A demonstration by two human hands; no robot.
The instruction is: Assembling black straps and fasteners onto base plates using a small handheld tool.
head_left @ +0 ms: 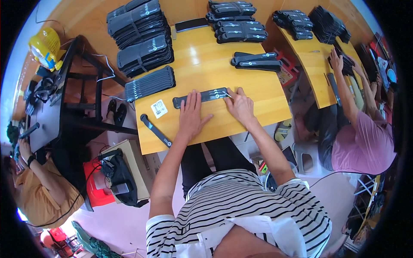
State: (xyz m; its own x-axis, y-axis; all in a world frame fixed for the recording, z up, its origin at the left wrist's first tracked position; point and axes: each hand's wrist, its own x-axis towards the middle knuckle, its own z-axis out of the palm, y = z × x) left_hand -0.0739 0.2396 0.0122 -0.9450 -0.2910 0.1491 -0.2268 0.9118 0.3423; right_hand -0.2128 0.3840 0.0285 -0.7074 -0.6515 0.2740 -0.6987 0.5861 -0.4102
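Observation:
A flat black strap with white print lies crosswise on the yellow wooden table. My left hand rests flat on the strap's left half, fingers stretched out and thumb apart. At the strap's right end my right hand is closed in a pinch around a thin, pale stick-like tool. The tip of this tool is at the strap; its exact kind is too small to tell. A single black strap lies slantwise near the table's front left, beside my left forearm.
Tall stacks of bundled straps stand at the back left, before a fanned row. More bundles sit at the back, and a few straps lie right. A white label sheet is near the left edge. Co-workers sit on both sides.

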